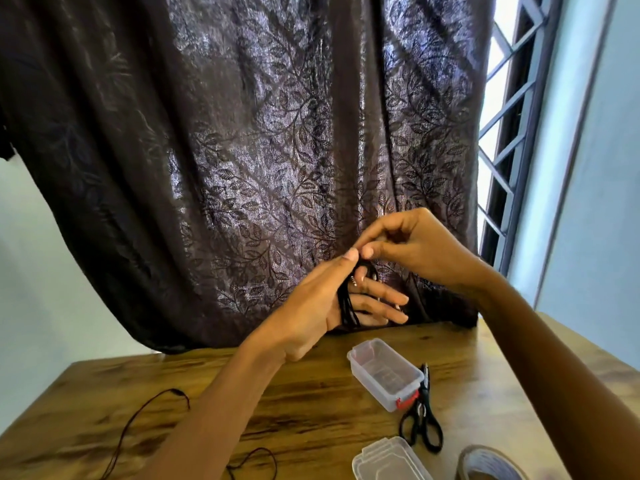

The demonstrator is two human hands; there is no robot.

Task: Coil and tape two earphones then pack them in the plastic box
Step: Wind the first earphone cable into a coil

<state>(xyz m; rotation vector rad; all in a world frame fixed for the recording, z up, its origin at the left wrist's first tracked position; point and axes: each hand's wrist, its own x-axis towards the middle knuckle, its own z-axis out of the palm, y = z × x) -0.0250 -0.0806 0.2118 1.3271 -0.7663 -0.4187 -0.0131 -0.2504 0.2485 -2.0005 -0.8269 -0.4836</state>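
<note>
At the desk's [311, 420] near edge lie a tape roll [491, 465] and a clear lid [389, 460], with black scissors [420, 424] just beyond, touching the box [384, 374] — open, red latch toward the camera. Left of them a second earphone [145, 427] trails loose across the wood, well apart from the box. Above the desk, the left hand [311, 306] is held with fingers spread, black earphone cord [348, 303] looped around them, so its grip is apart inside the coil. The right hand [412, 247] — thumb and forefinger pinched together on the cord at the coil's top — meets the left fingertips. Behind hangs a dark leaf-patterned curtain [242, 133], a barred window [509, 133] at right.
</note>
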